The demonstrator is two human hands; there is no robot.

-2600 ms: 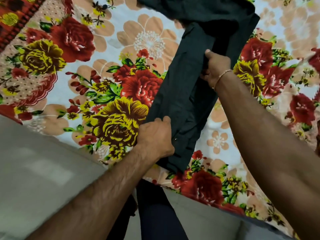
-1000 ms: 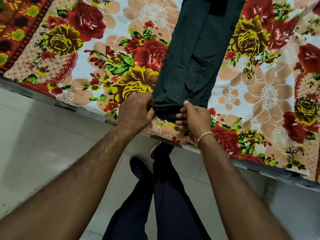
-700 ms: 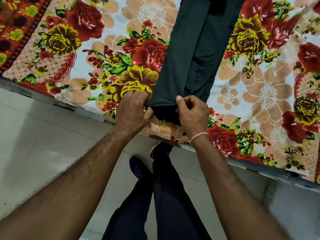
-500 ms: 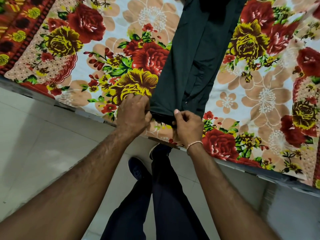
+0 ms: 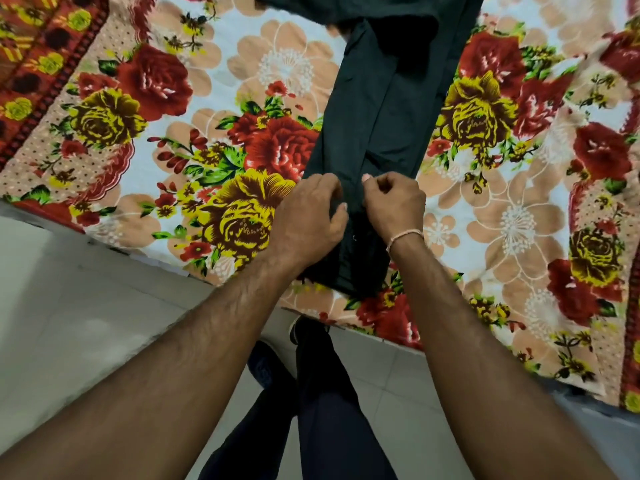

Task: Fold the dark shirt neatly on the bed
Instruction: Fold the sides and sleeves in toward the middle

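The dark shirt [image 5: 377, 109] lies as a long narrow strip on the flowered bedsheet [image 5: 242, 81], running from the top of the head view down to the bed's near edge. My left hand [image 5: 308, 220] grips the strip's left side with curled fingers. Close beside it my right hand [image 5: 393, 202], with a thin bracelet at the wrist, pinches the cloth on the right side. Both hands sit partway up the strip, and its lower end [image 5: 353, 271] shows below them near the bed edge. The shirt's top end runs out of view.
The bed's near edge [image 5: 166, 261] runs diagonally across the view. Pale floor tiles [image 5: 86, 323] lie below it. My dark trouser legs and shoes [image 5: 304, 375] stand right against the bed. A red patterned border [image 5: 41, 57] runs along the sheet's left side.
Both hands moved from the shirt's bottom hem to a spot higher up the strip, still gripping cloth. The hem now shows below them, and the camera shifted slightly.
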